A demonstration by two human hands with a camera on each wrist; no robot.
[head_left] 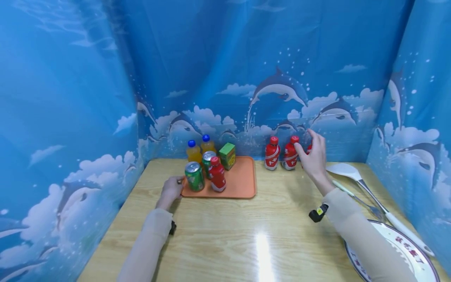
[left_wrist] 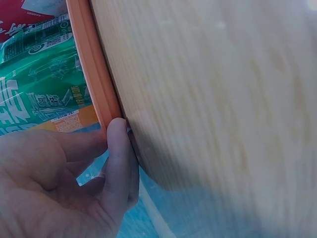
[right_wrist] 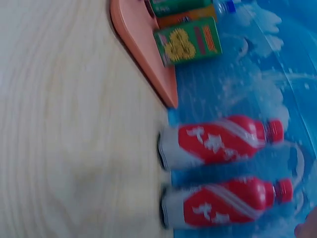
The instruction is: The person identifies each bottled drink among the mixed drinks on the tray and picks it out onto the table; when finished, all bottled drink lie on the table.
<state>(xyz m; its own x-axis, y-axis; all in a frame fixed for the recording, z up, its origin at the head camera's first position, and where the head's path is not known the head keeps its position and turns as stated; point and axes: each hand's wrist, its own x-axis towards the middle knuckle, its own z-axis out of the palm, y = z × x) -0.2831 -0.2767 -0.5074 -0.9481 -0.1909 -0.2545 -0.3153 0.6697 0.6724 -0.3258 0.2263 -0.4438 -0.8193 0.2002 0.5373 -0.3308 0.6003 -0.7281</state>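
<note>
In the head view, my left hand (head_left: 171, 190) is at the left edge of an orange tray (head_left: 243, 184). The left wrist view shows its thumb and fingers pinching the tray's rim (left_wrist: 94, 64). On the tray stand two green cans (head_left: 195, 177), a red bottle (head_left: 217, 174), a green box (head_left: 227, 156) and two orange drink bottles (head_left: 193, 151) with blue caps. My right hand (head_left: 314, 156) is raised by the back wall, thumb and fingers spread. Behind it a red bottle (head_left: 309, 149) is mostly hidden. Two more red bottles (head_left: 271, 153) (right_wrist: 218, 144) stand upright to its left.
At the right lie a white-headed ladle (head_left: 344, 170), a fork (head_left: 376, 211) with a pale handle and a large plate (head_left: 419, 262) with a dark rim, partly under my right forearm. Blue dolphin-print curtains (head_left: 218, 78) enclose the wooden table (head_left: 218, 235) at the back and sides.
</note>
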